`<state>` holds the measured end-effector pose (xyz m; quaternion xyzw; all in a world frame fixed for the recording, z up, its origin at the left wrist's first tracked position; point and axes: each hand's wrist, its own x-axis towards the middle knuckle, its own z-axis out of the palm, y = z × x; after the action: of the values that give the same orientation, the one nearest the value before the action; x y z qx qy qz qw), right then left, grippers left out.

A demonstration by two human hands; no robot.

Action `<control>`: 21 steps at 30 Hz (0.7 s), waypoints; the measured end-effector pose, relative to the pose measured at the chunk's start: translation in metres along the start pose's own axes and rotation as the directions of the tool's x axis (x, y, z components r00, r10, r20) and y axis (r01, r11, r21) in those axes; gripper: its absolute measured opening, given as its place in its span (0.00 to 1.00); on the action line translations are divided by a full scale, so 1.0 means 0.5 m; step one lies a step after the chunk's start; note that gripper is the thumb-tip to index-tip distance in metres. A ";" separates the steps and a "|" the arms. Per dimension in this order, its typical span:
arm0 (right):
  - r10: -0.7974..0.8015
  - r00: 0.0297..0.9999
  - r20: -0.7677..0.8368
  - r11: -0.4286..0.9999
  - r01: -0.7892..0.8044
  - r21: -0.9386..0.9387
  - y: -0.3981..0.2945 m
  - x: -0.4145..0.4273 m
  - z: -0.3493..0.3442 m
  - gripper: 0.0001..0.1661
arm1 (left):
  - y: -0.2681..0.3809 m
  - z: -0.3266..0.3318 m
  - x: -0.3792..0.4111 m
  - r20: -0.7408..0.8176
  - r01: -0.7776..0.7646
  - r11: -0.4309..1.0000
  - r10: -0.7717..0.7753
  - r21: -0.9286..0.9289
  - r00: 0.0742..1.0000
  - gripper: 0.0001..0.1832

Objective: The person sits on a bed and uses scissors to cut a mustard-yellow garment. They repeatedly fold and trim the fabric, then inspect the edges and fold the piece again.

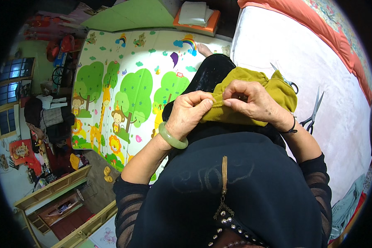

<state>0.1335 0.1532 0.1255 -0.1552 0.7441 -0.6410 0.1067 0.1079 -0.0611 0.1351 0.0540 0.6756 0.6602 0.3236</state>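
A mustard-green knit cloth [245, 116] lies bunched over my lap, on black velvety trousers [201, 74]. My left hand [190, 110], with a pale green bangle [172, 138] on its wrist, pinches a folded edge of this cloth between thumb and forefinger. Just to the right, my right hand [255, 100] has its thumb and forefinger together at the same fold. Any needle or thread there is too small to make out. Beyond the cloth, small scissors [286, 79] lie partly hidden by it. Larger scissors [313, 113] rest with parted blades beside my right wrist.
At my right is a bed with a pale sheet [338, 93] and coral-edged bedding [325, 31]. A printed play mat [136, 90] covers the floor to the left. An orange box [198, 26] stands at the mat's far edge. Yellow slippers [108, 174] sit on the bare floor.
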 end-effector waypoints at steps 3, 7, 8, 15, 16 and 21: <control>0.022 0.998 0.059 1.000 -0.023 0.012 -0.016 0.010 0.005 0.08 | 0.003 0.008 -0.002 0.008 -0.054 0.999 0.054 0.004 0.999 0.06; 0.043 0.992 0.118 0.999 -0.043 -0.009 -0.008 0.017 0.006 0.09 | 0.004 0.006 -0.002 0.036 -0.053 0.998 0.053 0.021 0.998 0.06; 0.049 0.992 0.120 0.999 -0.048 -0.018 -0.008 0.017 0.006 0.09 | 0.000 0.005 -0.001 0.024 -0.056 0.998 0.056 -0.001 0.998 0.07; 0.018 0.988 0.153 0.998 -0.009 -0.058 -0.020 0.023 0.008 0.10 | -0.008 0.005 -0.002 0.015 -0.173 0.973 0.173 0.151 0.985 0.10; 0.009 0.986 0.168 0.997 0.004 -0.078 -0.026 0.025 0.009 0.10 | -0.008 0.006 -0.004 0.024 -0.201 0.961 0.200 0.188 0.980 0.10; -0.044 0.994 0.104 0.997 0.050 -0.056 -0.020 0.031 0.011 0.09 | 0.018 0.000 -0.011 0.088 -0.033 0.998 0.029 0.049 0.996 0.06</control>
<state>0.1218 0.1413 0.1350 -0.2084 0.7522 -0.6125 0.1252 0.1090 -0.0628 0.1456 0.1016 0.6763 0.6449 0.3411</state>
